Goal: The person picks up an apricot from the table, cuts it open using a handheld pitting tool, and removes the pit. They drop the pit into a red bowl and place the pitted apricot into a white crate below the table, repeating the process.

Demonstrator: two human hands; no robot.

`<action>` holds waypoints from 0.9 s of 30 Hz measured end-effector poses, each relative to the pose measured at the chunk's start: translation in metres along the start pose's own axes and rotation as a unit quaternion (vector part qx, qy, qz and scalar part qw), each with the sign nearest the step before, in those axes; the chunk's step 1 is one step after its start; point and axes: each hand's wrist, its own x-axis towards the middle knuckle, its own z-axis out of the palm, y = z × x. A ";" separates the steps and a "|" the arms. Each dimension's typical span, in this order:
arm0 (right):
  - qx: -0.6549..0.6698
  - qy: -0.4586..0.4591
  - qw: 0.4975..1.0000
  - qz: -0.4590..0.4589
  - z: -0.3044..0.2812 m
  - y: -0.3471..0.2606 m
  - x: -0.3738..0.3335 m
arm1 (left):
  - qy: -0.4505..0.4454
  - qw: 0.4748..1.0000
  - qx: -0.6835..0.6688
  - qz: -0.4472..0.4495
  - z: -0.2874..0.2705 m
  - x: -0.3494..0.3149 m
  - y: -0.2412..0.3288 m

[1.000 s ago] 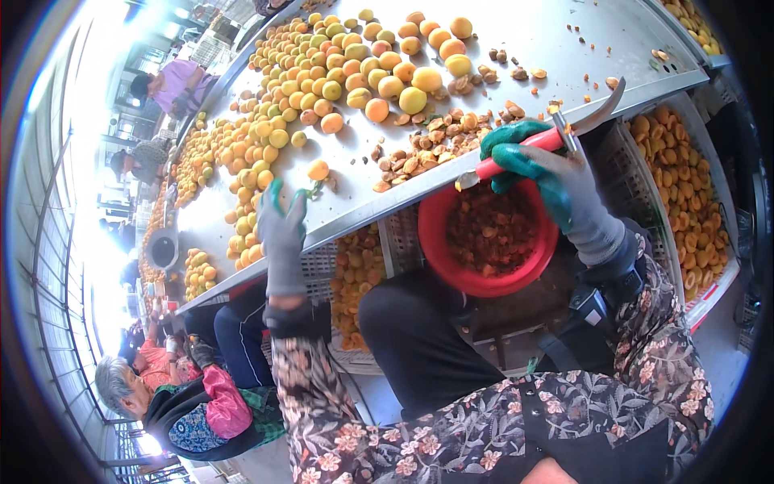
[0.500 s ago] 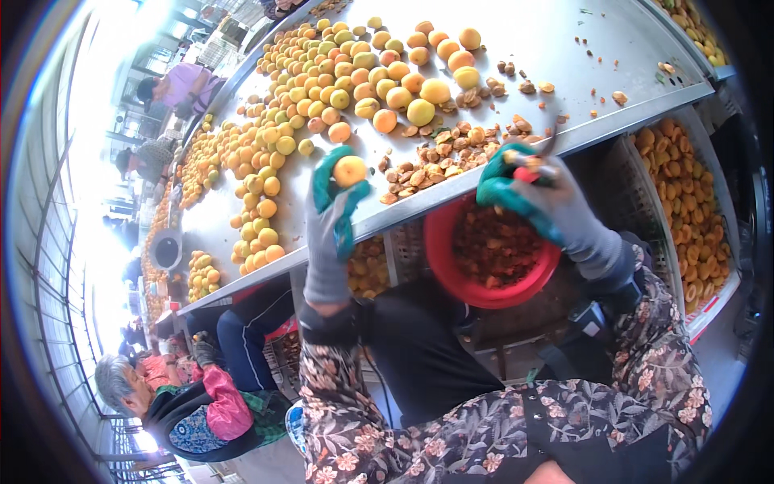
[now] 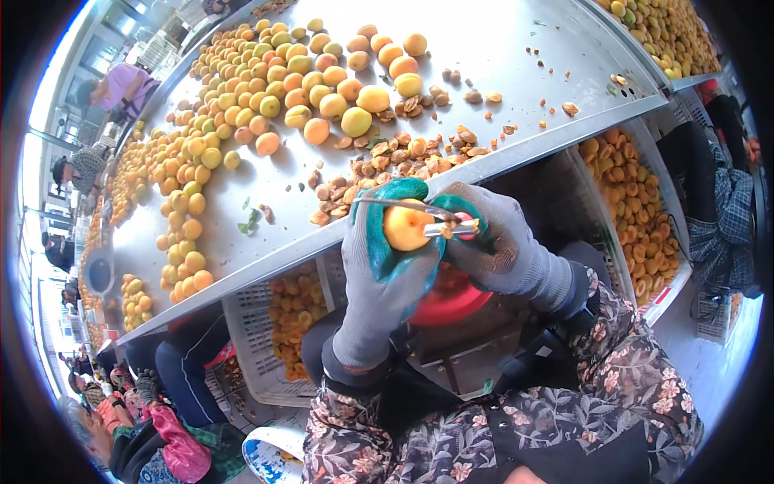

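My left hand (image 3: 379,254), in a grey glove with a green coated palm, grips a yellow-orange apricot (image 3: 406,229). In the same kind of glove, my right hand (image 3: 492,242) is closed on a red-handled knife (image 3: 466,221) with a thin curved blade and a short silver part by its handle. The blade lies across the upper side of the apricot, and the silver part points at its right side. Both hands meet just off the table edge, above a red basin (image 3: 451,305) that they mostly hide.
Many whole apricots (image 3: 242,97) cover the left of the metal table (image 3: 476,56). Apricot stones (image 3: 395,161) lie in a heap by its edge. Crates of halved apricots (image 3: 294,315) stand below, another crate (image 3: 633,214) at right. A co-worker (image 3: 161,427) sits at lower left.
My hands, apart before, have come together, bringing the knife against the apricot. The whole view has shifted, so the table appears further left and the basin is largely covered.
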 end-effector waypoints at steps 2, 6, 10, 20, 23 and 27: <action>-0.023 -0.006 0.999 0.030 0.003 0.005 0.001 | -0.015 0.981 0.169 0.093 -0.009 0.006 -0.010; -0.067 -0.034 0.996 0.049 0.007 0.004 0.005 | -0.013 0.976 0.192 0.104 -0.014 0.008 -0.020; -0.091 -0.015 0.993 0.069 0.014 0.003 0.005 | -0.022 0.967 0.238 0.084 -0.016 0.004 -0.013; -0.046 0.011 0.997 0.064 0.041 0.017 0.005 | 0.067 0.891 0.430 0.128 -0.011 -0.007 -0.007; -0.007 0.009 0.996 0.090 0.047 0.023 0.000 | 0.071 0.891 0.433 0.114 -0.014 -0.005 -0.008; 0.409 -0.100 0.814 0.400 0.018 -0.004 0.007 | -0.072 0.979 0.186 0.045 -0.040 0.005 -0.031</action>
